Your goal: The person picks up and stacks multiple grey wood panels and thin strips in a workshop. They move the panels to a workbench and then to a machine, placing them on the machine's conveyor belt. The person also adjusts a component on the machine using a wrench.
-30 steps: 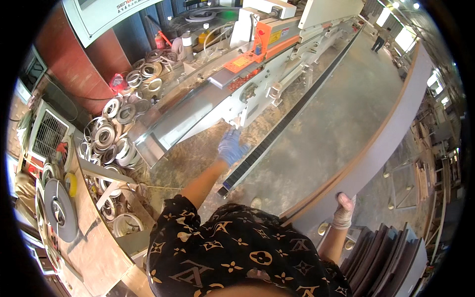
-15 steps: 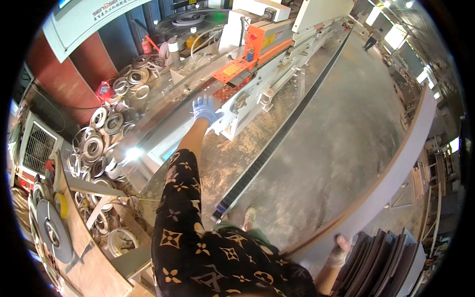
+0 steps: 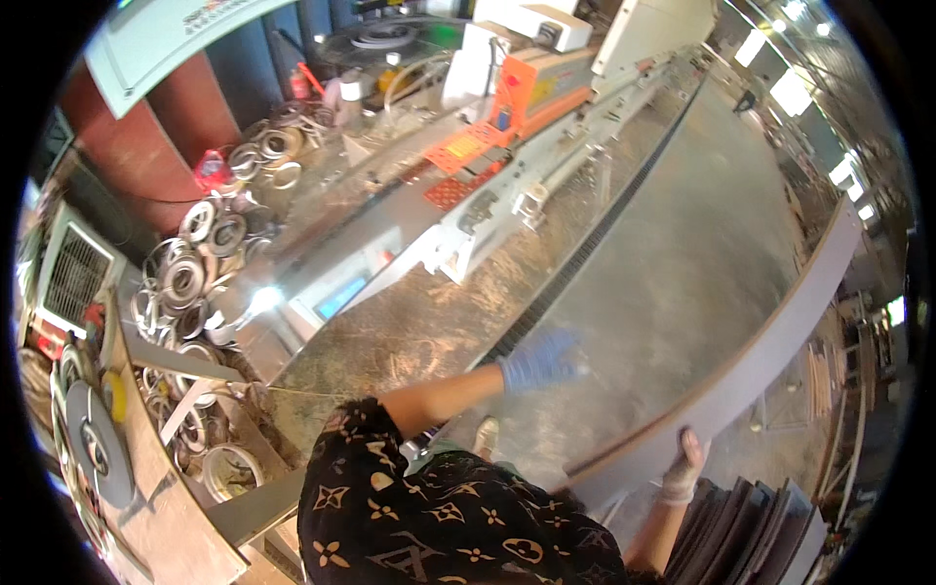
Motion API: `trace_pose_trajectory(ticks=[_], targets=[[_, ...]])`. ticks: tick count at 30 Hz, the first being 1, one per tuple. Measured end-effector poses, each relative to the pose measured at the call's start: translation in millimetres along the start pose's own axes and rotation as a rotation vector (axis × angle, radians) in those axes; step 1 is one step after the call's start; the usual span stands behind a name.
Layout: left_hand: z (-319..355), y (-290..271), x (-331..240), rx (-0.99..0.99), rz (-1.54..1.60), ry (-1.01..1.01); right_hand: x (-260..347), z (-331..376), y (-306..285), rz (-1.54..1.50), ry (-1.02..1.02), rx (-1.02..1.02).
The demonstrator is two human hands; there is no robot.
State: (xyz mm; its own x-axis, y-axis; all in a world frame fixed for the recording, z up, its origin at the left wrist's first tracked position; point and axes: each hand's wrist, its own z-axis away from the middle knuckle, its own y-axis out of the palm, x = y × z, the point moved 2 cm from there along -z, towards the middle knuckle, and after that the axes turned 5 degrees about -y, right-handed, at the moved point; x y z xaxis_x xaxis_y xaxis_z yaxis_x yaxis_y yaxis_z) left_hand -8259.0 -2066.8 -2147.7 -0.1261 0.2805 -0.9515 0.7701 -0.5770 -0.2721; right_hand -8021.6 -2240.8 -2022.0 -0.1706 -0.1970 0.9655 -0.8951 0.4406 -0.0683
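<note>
My left hand [image 3: 539, 362], in a blue glove, is over the floor in front of me, left of a long board. Motion blurs it, but its fingers look stretched out and nothing shows in them. My right hand [image 3: 687, 464], in a pale glove, grips the lower edge of the long board [image 3: 726, 395], thumb up against its face. This board is narrow, grey-white on the face with a brown edge, and looks curved in the fisheye view. It stretches from my waist to the upper right.
An orange and white machine [image 3: 526, 93] with a metal bed [image 3: 341, 244] stands ahead to the left. Rolls of edging tape [image 3: 185, 278] lie heaped beside it. A dark strip [image 3: 585, 244] runs along the floor. Dark panels [image 3: 751, 531] are stacked at lower right.
My left hand has left the machine bed and swung right and toward me, over the floor. My right hand still holds the board, which has shifted slightly.
</note>
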Motion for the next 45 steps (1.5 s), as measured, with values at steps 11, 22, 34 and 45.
trace_pose_trajectory(ticks=[11,22,34,45], targets=[[218,-59,-36,-0.452,-0.130,-0.265,-11,69,225,-0.487,0.006,0.481],[379,-195,-8,-0.641,-0.851,-1.021,-32,77,216,-0.670,0.357,0.221],[297,-270,70,-0.683,-0.707,-0.926,-79,72,119,-0.579,0.186,-0.159],[271,-230,82,-1.001,-0.994,-0.840,-61,73,73,-0.519,0.113,-0.294]])
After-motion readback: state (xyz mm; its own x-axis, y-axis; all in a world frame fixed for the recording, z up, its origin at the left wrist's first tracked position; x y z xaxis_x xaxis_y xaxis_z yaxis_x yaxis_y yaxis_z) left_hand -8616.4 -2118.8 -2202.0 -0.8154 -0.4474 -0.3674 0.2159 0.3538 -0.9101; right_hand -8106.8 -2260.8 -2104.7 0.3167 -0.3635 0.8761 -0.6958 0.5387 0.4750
